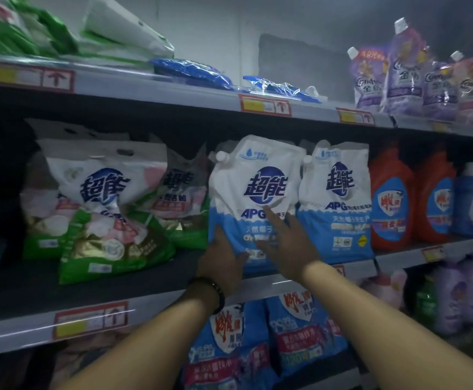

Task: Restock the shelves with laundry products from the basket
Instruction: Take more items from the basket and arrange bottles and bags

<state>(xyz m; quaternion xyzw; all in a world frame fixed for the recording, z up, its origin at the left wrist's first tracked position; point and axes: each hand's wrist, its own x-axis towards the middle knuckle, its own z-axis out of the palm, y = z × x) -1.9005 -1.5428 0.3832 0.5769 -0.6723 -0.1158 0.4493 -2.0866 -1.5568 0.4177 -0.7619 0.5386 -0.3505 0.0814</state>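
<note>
A white-and-blue detergent pouch [258,175] stands upright at the front of the middle shelf [32,280], near the centre of the view, with its spout cap at its 10 o'clock corner. The left hand [221,260] grips the pouch's 7 o'clock corner, its fingers curled round the bottom edge; a dark wristband [214,291] sits on that wrist. The right hand [286,240] lies flat against the pouch's front at about its 5 o'clock, fingers straight and spread, the longest fingertip reaching up to the printed letters; it holds nothing.

Just beside the pouch at 3 o'clock, touching it, stands a second matching pouch [339,198]. Further along at 3 o'clock come two red bottles [390,204] and then a blue bottle [471,201]. At 9 o'clock from the held pouch, green-and-white powder bags [108,209] lean in a loose heap, the front one tilted forward.

On the top shelf [145,85], at 12 o'clock, lie flat blue packets [193,73]; at 2 o'clock stand purple spouted pouches [398,77]. Below, at 6 o'clock, blue bags [300,333] fill the lower shelf between the two forearms
</note>
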